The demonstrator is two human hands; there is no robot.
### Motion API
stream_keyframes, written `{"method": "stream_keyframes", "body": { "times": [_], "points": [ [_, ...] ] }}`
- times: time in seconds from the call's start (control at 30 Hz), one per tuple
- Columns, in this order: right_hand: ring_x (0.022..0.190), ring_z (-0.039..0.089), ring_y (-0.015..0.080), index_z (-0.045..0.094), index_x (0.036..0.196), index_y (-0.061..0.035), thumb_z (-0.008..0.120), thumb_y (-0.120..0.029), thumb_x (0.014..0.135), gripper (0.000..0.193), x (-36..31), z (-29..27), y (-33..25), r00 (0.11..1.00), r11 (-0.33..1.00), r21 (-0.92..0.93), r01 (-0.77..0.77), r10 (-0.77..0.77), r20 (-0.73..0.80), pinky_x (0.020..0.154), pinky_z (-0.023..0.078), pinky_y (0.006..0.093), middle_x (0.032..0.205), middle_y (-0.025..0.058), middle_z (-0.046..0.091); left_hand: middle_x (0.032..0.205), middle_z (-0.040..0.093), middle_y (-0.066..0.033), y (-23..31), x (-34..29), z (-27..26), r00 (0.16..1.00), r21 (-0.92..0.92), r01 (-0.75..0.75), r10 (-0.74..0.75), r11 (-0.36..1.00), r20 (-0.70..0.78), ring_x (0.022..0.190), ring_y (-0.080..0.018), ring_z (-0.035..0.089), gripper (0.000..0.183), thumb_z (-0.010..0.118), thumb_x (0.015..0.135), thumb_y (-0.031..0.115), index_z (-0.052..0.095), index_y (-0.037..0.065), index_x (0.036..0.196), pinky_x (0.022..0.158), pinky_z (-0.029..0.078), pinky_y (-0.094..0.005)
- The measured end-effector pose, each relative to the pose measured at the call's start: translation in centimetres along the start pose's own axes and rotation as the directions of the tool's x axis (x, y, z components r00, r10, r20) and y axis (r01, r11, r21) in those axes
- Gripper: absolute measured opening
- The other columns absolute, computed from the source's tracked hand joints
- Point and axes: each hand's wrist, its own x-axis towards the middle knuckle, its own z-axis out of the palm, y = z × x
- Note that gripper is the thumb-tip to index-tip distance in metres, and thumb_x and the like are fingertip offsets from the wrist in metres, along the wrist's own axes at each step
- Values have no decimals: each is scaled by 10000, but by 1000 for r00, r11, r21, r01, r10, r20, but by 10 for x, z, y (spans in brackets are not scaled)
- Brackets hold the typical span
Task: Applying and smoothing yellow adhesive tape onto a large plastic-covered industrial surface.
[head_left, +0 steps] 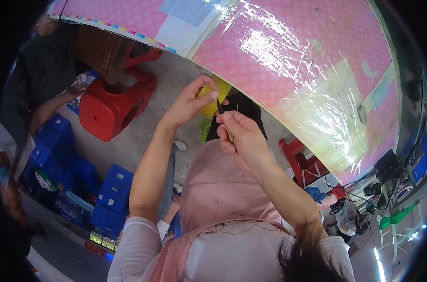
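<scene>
My left hand (194,99) is closed, thumb and fingers pinching a bright yellow sheet (207,109) just below the table's near edge. In my right hand (244,140) is a slim tool (220,108) with a dark pointed tip and a tan handle, which looks like a small knife. Its tip meets the sheet close to my left thumb. Both hands are held together in front of my pink apron (213,188). Part of the sheet is hidden behind my fingers.
A table (251,56) with a pink, shiny plastic-covered top spans the far side. At left stand a red stool (103,110) and blue crates (112,190), with another person (46,110) beside them. Another red stool (298,160) is under the table at right.
</scene>
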Motion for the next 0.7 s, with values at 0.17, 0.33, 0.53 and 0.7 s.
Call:
{"method": "stream_keyframes", "body": {
  "times": [0.17,0.33,0.53,0.7],
  "points": [
    [442,309,56,525,984,-23,469,-226,1002,212,6,1,-9,1000,1000,15,-11,10,6,426,238,212,642,-12,448,949,567,-5,-3,2,-6,992,244,-109,120,964,-32,897,-97,568,167,599,941,186,489,85,1016,723,511,-283],
    [433,313,65,533,950,-19,472,-236,995,230,17,4,-14,995,997,76,35,-28,-97,423,238,235,625,-8,440,934,585,-17,10,3,5,997,114,22,-13,993,-81,835,-101,578,146,597,936,163,497,82,1006,664,514,-270],
    [516,457,88,559,947,-15,479,-238,989,240,-31,-13,-11,997,986,-160,41,-49,-52,463,334,237,713,38,559,886,614,-66,-40,9,-28,981,211,173,-149,962,-123,750,-138,612,109,575,931,126,503,79,999,612,516,-282],
    [659,482,41,651,894,12,607,-248,928,266,-34,-70,-156,135,99,-970,223,-988,-70,612,403,216,684,7,580,861,611,-81,-90,-48,-69,928,313,328,-241,891,-284,705,-160,615,78,552,926,82,501,67,983,587,517,-295]
  ]
}}
